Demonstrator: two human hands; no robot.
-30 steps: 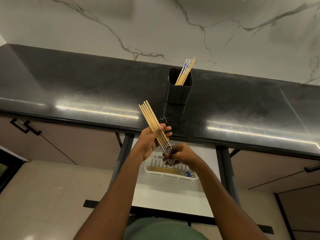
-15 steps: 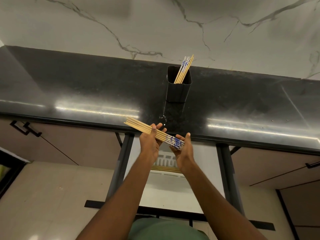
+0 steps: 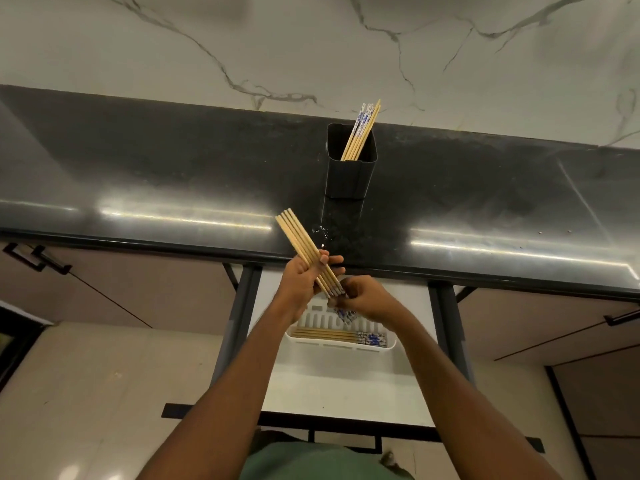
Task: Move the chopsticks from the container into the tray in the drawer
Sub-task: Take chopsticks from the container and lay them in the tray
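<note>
A bundle of several wooden chopsticks (image 3: 298,237) with blue-patterned ends is gripped by my left hand (image 3: 300,282), bare tips pointing up and left over the counter edge. My right hand (image 3: 363,297) is closed around the patterned ends of the same bundle. Below both hands a white tray (image 3: 341,348) lies in the open drawer (image 3: 346,389) and holds several chopsticks (image 3: 341,336) laid flat. A black square container (image 3: 350,174) stands on the counter behind, with several chopsticks (image 3: 360,133) leaning in its right corner.
The black glossy countertop (image 3: 173,174) runs across the view against a marble wall. Dark drawer rails (image 3: 239,320) flank the open drawer. Closed cabinet fronts with black handles (image 3: 38,259) sit on both sides. A small wet patch (image 3: 320,232) is on the counter near the container.
The bundle lay nearly level across both open palms half a second ago; now it is tilted steeply again, my left hand gripping its middle and my right hand closed on the patterned ends.
</note>
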